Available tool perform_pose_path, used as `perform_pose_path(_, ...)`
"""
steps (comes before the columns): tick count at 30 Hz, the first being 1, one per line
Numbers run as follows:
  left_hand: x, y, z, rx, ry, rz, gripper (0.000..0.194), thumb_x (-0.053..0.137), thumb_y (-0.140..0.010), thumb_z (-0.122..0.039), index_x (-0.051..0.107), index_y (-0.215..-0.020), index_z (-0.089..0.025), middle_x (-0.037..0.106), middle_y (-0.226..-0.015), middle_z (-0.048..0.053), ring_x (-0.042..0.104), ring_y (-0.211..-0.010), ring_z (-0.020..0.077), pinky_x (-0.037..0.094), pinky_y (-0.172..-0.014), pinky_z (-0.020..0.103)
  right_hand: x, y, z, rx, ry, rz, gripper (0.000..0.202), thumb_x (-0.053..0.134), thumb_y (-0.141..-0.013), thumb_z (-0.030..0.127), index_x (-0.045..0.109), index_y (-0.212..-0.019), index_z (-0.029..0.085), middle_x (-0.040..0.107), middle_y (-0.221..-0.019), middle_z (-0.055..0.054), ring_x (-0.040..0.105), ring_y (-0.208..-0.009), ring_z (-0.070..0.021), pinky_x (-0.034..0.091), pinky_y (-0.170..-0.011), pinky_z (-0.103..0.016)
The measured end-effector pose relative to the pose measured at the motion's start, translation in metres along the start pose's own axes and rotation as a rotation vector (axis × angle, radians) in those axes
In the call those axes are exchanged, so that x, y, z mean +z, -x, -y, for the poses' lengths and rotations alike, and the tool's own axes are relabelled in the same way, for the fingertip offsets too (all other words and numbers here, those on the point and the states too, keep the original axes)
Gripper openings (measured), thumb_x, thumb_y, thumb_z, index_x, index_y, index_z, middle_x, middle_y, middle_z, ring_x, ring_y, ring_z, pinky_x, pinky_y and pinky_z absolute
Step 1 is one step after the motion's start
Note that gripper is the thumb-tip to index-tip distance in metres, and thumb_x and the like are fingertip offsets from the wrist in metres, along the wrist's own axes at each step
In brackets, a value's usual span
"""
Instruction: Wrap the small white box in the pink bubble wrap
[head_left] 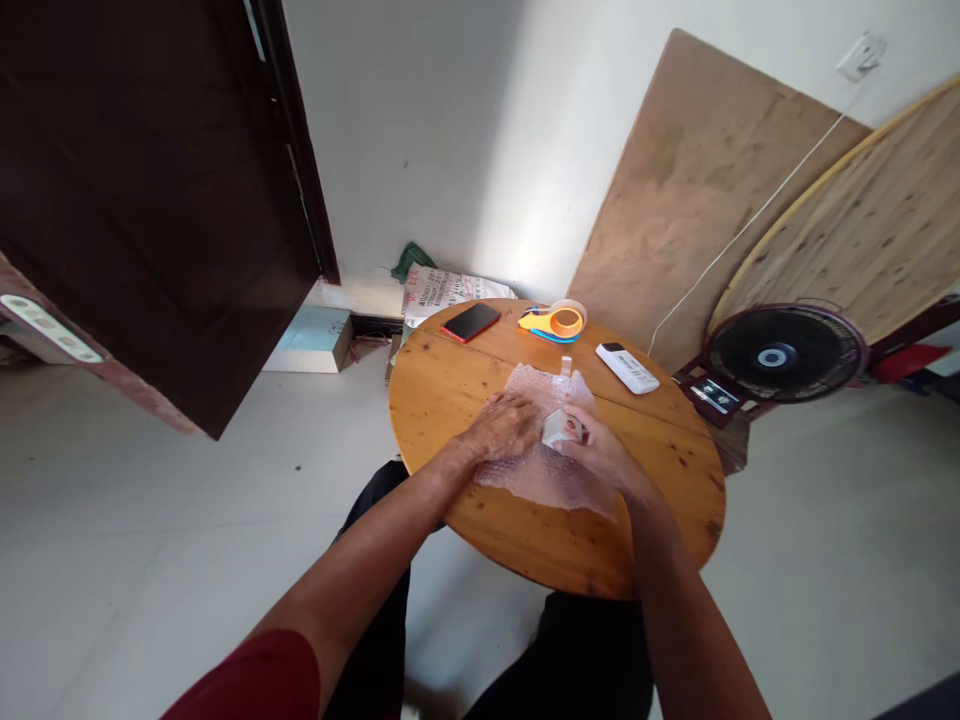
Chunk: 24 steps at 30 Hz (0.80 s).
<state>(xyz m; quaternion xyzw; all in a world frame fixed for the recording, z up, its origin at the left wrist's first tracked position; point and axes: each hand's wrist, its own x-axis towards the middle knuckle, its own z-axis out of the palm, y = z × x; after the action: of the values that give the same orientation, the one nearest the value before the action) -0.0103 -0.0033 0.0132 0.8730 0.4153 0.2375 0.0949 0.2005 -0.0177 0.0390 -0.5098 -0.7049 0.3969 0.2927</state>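
Observation:
A sheet of bubble wrap [540, 480] lies spread on the round wooden table [435, 440]. My left hand [506, 425] rests flat on its left part, fingers stretched out. My right hand [600, 445] is closed around a small white object [556, 428] with angular edges and a reddish mark, held over the middle of the wrap. What kind of object it is I cannot make out, since my fingers cover part of it. A short strip of clear tape [566, 366] sticks up at the wrap's far edge.
At the table's far side lie a phone [471, 322] with a red edge, an orange and blue tape dispenser [553, 320] and a white box-like item [627, 368]. A black fan [784, 355] stands beyond the right edge. Boards [697, 170] lean on the wall.

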Motion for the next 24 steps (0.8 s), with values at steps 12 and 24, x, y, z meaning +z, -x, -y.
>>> perform_pose_path(12,0.003,0.000,0.006,-0.050,-0.002,-0.058,0.030,0.052,-0.080,-0.024,0.064,-0.108,-0.022,0.060,-0.125,0.009,0.053,-0.118,0.0239,0.035,-0.105,0.045,0.005,0.009,-0.023,-0.106,-0.047,-0.079,0.043,0.068,-0.069,0.027,0.055,-0.110,0.021,0.062,-0.116,-0.007,0.061,-0.104,-0.0211,0.047,-0.094,-0.039)
perform_pose_path(24,0.002,0.001,0.006,-0.026,0.008,-0.054,0.028,0.051,-0.082,-0.022,0.066,-0.106,-0.021,0.060,-0.124,0.009,0.053,-0.119,0.0240,0.034,-0.106,0.046,0.006,0.005,-0.029,-0.141,-0.070,-0.069,0.044,0.069,-0.069,0.030,0.057,-0.112,0.024,0.062,-0.118,-0.006,0.060,-0.108,-0.0232,0.047,-0.096,-0.041)
